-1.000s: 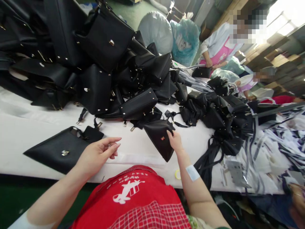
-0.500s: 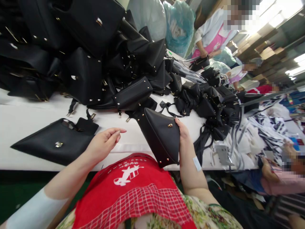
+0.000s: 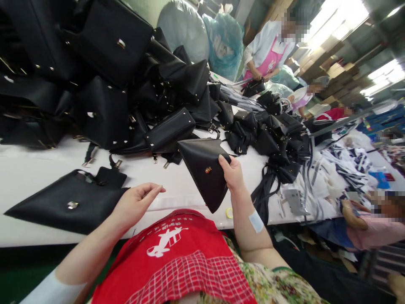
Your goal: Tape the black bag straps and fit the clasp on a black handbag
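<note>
My right hand [image 3: 233, 174] grips a small black handbag [image 3: 202, 183] by its right side, thumb on the front. The bag is tilted above the table, and a gold clasp shows on its front. Held out to its left, my left hand [image 3: 136, 203] has loosely bent fingers, with nothing visible in them. A second black handbag [image 3: 60, 215] lies flat on the white table [image 3: 155, 179], its right end next to my left hand and partly hidden by my left wrist. It has a metal clasp and a strap end with a buckle.
Black handbags [image 3: 109, 114] are heaped along the far left, with smaller black bags [image 3: 268, 135] to the right. Black straps [image 3: 264, 185] hang near the table edge. A yellow tape roll [image 3: 229, 213] lies beside my right forearm. Co-workers stand beyond, one in a pink apron [image 3: 270, 59].
My right hand has turned the held bag, so its studded bottom no longer shows. My left hand stays to the left, its fingers slightly less curled. The camera view has shifted a little.
</note>
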`<state>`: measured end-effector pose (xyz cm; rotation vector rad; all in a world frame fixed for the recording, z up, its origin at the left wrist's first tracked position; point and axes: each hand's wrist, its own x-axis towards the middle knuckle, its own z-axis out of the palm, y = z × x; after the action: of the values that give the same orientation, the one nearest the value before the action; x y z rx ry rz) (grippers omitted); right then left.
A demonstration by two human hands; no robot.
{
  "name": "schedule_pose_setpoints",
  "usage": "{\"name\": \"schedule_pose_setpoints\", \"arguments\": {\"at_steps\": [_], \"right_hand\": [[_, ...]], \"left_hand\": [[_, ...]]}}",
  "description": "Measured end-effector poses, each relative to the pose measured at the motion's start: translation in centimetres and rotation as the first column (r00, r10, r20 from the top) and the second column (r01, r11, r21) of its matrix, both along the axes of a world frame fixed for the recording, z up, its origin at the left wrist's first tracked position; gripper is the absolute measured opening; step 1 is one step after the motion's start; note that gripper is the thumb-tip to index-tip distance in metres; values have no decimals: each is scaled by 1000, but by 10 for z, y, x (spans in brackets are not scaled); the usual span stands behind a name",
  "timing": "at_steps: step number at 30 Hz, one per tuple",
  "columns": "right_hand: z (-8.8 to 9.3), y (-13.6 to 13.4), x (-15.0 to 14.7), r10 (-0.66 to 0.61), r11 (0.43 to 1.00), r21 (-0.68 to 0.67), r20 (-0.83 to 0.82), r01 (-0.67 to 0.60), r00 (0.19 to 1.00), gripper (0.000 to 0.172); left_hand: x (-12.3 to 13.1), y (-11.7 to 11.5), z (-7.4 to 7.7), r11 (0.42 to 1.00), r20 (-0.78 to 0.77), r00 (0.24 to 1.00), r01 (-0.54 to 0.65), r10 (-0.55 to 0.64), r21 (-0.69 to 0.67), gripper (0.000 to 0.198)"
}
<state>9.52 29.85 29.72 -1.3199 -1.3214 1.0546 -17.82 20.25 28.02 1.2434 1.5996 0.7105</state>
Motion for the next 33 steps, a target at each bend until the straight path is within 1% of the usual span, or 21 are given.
{"name": "schedule_pose_setpoints", "arguments": {"at_steps": [2, 4, 6, 7, 8, 9, 10, 12, 13, 14, 15, 16, 17, 18, 19, 21, 23, 26, 29, 31, 33], "right_hand": [[8, -6, -1, 25, 994, 101, 224, -48, 974, 35], [17, -12, -4, 57, 974, 173, 444, -148, 894, 39], [20, -20, -9, 78, 930, 225, 649, -289, 757, 41], [17, -24, -13, 87, 896, 235, 739, -376, 668, 41], [10, -27, -18, 95, 856, 226, 814, -465, 573, 39], [-2, -31, -23, 104, 816, 199, 873, -543, 477, 35], [-17, -34, -28, 119, 781, 152, 916, -605, 384, 32], [-57, -40, -36, 190, 727, 5, 960, -686, 207, 26], [-79, -42, -39, 244, 703, -87, 962, -706, 125, 24], [-100, -45, -41, 305, 678, -176, 951, -714, 56, 22], [-119, -48, -42, 356, 665, -245, 934, -705, 11, 21], [-135, -51, -41, 398, 656, -297, 917, -694, -16, 20], [-147, -54, -40, 426, 653, -326, 904, -683, -24, 20], [-156, -56, -39, 443, 652, -338, 896, -679, -21, 19], [-161, -59, -37, 455, 646, -342, 890, -683, -15, 20], [-164, -63, -32, 469, 628, -332, 883, -703, 2, 24], [-162, -64, -28, 461, 649, -302, 886, -698, 45, 30], [-154, -63, -22, 438, 717, -245, 887, -652, 148, 36], [-145, -55, -17, 426, 770, -212, 873, -601, 238, 36], [-139, -47, -15, 409, 796, -194, 871, -574, 272, 36], [-134, -38, -14, 402, 804, -191, 872, -564, 278, 35]], "left_hand": [[-1, 0, 1, 1000, 5, 1000, 3, -3, 24, 36], [-2, 0, 3, 999, 4, 1000, -7, 7, 48, 35], [-6, 0, 5, 994, -26, 998, -49, 51, 101, 35], [-8, 1, 4, 988, -50, 995, -74, 81, 136, 36], [-10, 3, 3, 981, -78, 991, -92, 106, 168, 37], [-13, 6, 0, 976, -109, 986, -100, 123, 194, 38], [-15, 10, -6, 974, -140, 982, -93, 124, 208, 39], [-18, 19, -23, 982, -215, 973, -42, 82, 186, 39], [-19, 24, -35, 989, -259, 965, -6, 44, 145, 38], [-19, 27, -49, 996, -306, 952, 30, -3, 83, 37], [-18, 30, -63, 998, -351, 935, 60, -52, 11, 37], [-17, 30, -76, 995, -388, 916, 81, -98, -60, 36], [-16, 29, -89, 988, -412, 901, 95, -137, -120, 36], [-14, 27, -99, 981, -422, 891, 106, -167, -164, 36], [-11, 24, -108, 974, -423, 886, 117, -191, -195, 37], [-7, 17, -120, 960, -402, 886, 142, -232, -241, 38], [-3, 12, -126, 942, -376, 885, 168, -273, -290, 41], [0, 8, -132, 921, -342, 887, 192, -311, -339, 44], [1, 9, -136, 912, -325, 889, 201, -323, -356, 43], [2, 11, -139, 909, -315, 890, 208, -329, -360, 43], [5, 13, -140, 906, -299, 893, 218, -335, -364, 45]]}}
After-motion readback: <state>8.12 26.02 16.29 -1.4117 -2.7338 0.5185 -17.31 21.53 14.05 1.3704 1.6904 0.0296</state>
